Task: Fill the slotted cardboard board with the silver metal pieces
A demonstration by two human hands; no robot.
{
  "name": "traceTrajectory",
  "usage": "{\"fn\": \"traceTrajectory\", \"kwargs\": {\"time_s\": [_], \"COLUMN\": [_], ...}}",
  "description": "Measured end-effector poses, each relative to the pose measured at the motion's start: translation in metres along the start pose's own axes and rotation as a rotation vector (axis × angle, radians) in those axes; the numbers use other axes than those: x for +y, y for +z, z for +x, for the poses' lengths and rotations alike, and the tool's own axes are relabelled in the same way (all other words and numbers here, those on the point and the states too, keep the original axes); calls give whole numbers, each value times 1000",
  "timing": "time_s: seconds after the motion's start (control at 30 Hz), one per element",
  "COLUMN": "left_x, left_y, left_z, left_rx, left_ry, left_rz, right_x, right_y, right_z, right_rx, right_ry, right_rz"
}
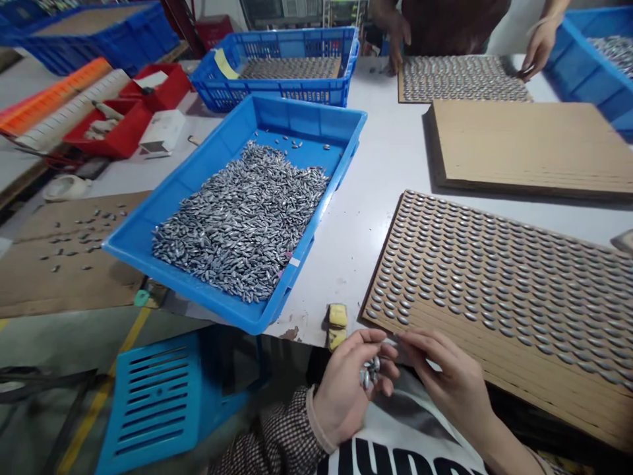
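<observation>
1. While the left hand (341,389) curls around a small clump of silver oval pellets (370,374), its grip is closed, fingers cupped, with the pellets showing at the palm side.
2. Right hand (448,376) sits just beside the left, grip pressed together at the fingertips (405,338); a pellet between them can't be made out, too small to tell.
3. Slotted brown board (429,315) lies on the white tabletop (356,244) right of and just past the hands, with rows of pellets seated in its slots.
4. Blue plastic tray (198,178) stands ahead of the hands, its edge overhanging the tabletop, holding a big loose pile of pellets (240,224); a few lie apart near the far end.
5. Yellow sponge block (337,326) sits at the tabletop edge, near the left hand.
6. Stack of bare brown boards (529,145) lies beyond the slotted board.
7. Across the tabletop, a co-worker's hands (399,39) rest beside a filled board (465,79).
8. Far left: red trays (123,128) and a cardboard sheet (49,290) with scattered pellets.
</observation>
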State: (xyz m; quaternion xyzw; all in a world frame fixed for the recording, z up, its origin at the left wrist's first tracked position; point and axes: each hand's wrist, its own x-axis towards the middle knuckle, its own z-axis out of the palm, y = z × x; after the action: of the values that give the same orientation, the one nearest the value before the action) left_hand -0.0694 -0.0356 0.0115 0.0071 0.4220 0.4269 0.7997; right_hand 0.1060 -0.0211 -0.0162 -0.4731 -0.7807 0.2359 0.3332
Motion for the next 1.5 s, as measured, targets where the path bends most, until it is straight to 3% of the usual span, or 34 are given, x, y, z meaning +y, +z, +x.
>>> {"fn": "traceTrajectory", "kwargs": {"time_s": [0.17,0.37,0.53,0.7,0.83,0.97,1.03,1.13,1.3,1.5], "left_x": [30,17,2,-5,-8,-10,-11,-13,-14,-15], "left_y": [-2,-5,-10,-11,-7,-7,-8,-7,-3,-3], "left_z": [-12,-9,-9,-6,-4,-2,0,2,3,3], "left_rx": [157,179,50,0,-9,12,9,-1,4,-33], "left_ry": [267,116,84,21,43,80,95,112,146,83], "left_rz": [-98,-52,76,107,89,100,111,122,123,37], "right_x": [16,19,19,17,14,3,-6,-18,-27,-27], "right_y": [27,33,30,32,31,13,2,-10,-9,-5], "right_z": [-1,0,0,2,4,7,9,10,4,-3], "right_rx": [106,26,-12,-17,14,23,-13,-108,-37,-72], "right_ry": [-105,-120,-113,-96,-89,17,64,17,87,-21], "right_rz": [-205,-254,-301,-331,-282,-80,47,172,157,116]}}
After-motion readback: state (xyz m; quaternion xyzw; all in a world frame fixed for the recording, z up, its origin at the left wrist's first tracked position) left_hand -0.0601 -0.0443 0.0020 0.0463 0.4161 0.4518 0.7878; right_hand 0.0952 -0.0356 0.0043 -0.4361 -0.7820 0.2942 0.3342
